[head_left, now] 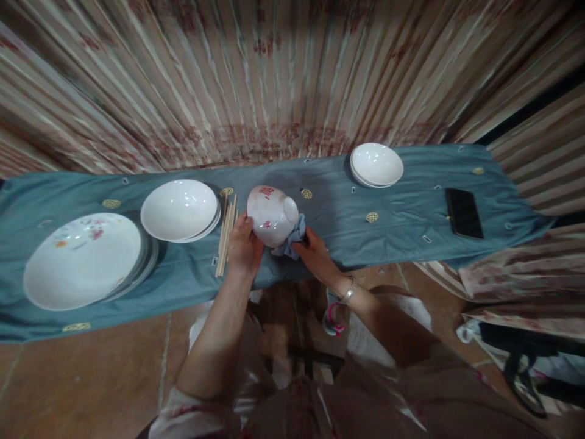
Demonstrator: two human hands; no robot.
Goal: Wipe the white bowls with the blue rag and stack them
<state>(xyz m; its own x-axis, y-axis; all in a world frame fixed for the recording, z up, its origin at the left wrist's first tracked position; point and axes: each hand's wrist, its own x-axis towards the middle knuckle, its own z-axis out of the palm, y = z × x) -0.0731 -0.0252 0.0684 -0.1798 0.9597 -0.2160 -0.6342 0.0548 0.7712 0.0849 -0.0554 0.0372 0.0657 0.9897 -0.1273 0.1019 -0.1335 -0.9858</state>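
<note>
Bowl (269,221) at ctr, tipped, base facing 3 o'clock. L hand (244,247) grips its 8 o'clock side, prob. to steady it; R hand (316,255) pinches rag (297,235) vs. bowl at 4. Some L fingertips hidden, can't tell their spread. Chopsticks (223,244) just past L hand, plates (82,268) at 9, stack (377,163) at 2: leaves working room, prob.

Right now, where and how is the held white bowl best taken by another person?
Probably by its foot ring, coming from the side of the curtain. The white bowl is tipped sideways, foot toward the right; that narrow ring protrudes uncovered, while the left hand holds the mouth end and the right hand holds a blue cloth against its near side.
</note>
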